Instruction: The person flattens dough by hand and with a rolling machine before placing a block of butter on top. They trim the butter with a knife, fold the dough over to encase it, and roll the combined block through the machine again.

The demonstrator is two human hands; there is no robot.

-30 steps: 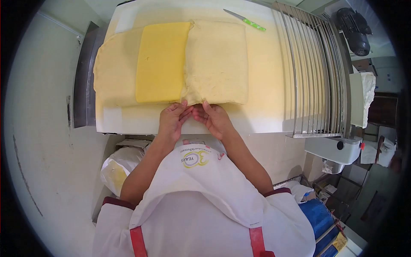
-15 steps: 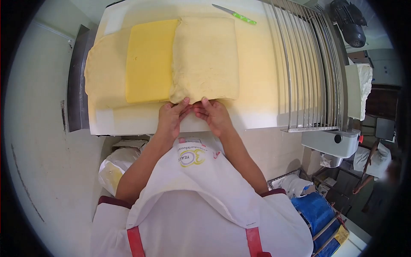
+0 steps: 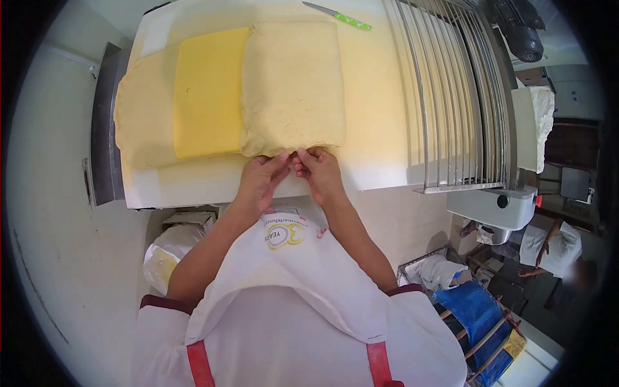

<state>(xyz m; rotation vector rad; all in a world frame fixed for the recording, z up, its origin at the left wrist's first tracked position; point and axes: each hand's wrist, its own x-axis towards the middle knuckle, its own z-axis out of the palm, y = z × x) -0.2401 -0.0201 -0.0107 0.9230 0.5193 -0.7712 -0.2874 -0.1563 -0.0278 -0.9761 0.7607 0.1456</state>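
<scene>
A pale dough sheet (image 3: 145,109) lies on the table, with a bright yellow slab (image 3: 209,93) on top of it. The dough's right part (image 3: 293,84) is folded over and covers the slab's right side. At the near edge of this fold, my left hand (image 3: 263,177) pinches the dough rim between thumb and fingers. Close beside it, my right hand (image 3: 318,171) pinches the same rim, fingertips almost touching those of my left.
A knife with a green handle (image 3: 353,21) lies at the table's far side. On the right stands a metal rack of bars (image 3: 451,97) beside a machine housing (image 3: 493,208). Another person (image 3: 551,248) is in the right background.
The view has shifted slightly, so the table sits further left. My right hand's thumb and fingers have closed together at the dough edge, nearer my left hand.
</scene>
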